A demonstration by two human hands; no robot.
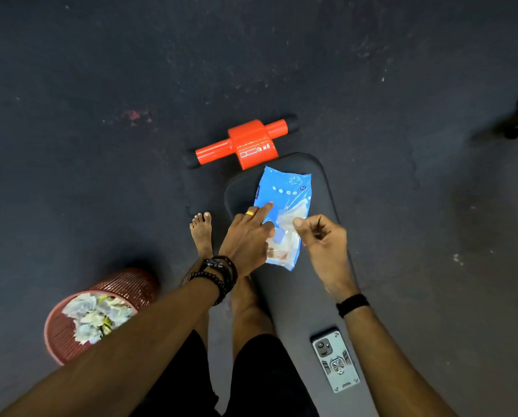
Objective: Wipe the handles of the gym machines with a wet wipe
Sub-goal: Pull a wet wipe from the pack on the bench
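While left hand [245, 239] pressing wipes pack [284, 206] (blue) — right hand [320, 236] pinching flap.

A: Item on the bench pad [326, 188]?
B: One blue wipes pack [284, 206], lying flat. Left hand [245, 239] presses it with straight fingers; right hand [320, 236] pinches the white flap.
A: Other stock?
B: Phone [336, 361] on pad. Red bin [80, 317] of crumpled paper, floor left. Orange bar [245, 142] beyond pad.
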